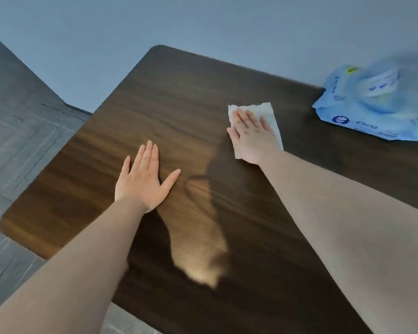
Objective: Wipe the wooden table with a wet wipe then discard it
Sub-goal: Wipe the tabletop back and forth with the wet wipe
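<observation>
The white wipe (267, 116) is spread flat under the right hand (251, 138), which presses it to the dark wood-grain table (179, 97) with fingers straight, not pinching, so its crinkly edges poke out past the fingertips and both sides. Left hand (143, 182) lies palm-down on bare wood nearby, fingers flat and empty, and a shiny blue wipes pack (372, 104) sits by the far right edge, kinda blurry

Single head-worn wide-angle view, looking steeply down and forward, close above the wooden table (179, 104)
</observation>
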Available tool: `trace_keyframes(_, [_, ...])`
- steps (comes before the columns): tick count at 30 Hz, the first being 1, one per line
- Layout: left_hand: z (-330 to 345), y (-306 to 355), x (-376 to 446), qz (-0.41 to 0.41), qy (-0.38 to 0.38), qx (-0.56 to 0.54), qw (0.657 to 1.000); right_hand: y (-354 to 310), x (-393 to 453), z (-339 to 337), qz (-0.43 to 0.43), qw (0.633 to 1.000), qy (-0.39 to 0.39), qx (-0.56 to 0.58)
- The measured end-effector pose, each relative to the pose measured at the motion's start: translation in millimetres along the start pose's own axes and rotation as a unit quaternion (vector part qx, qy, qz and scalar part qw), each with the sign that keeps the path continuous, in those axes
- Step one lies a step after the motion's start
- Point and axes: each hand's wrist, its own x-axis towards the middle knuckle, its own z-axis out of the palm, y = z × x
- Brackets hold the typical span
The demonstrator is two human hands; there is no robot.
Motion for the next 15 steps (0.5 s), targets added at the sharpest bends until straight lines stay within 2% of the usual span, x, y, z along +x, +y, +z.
trace_keyframes(2, [-7.4,10.8,-1.8,0.002,-0.025,0.024,0.999,52.7,-34.4,-5.0,0.052,0.999,-0.005,-0.002])
trace_keyframes(5, [-16.1,54.7,-7.0,0.076,-0.013,0.048,0.996,127.9,-91.4,-10.3,0.143,0.99,-0.001,0.011])
trace_keyframes(8, [-18.2,123.7,-12.3,0.161,0.002,0.024,0.987,189.3,-148.7,-13.3,0.224,0.974,0.001,0.028])
trace_keyframes(15, [-12.5,290.4,-25.5,0.314,-0.024,0.026,0.949,312.3,-261.3,-5.6,0.357,0.931,0.045,0.065])
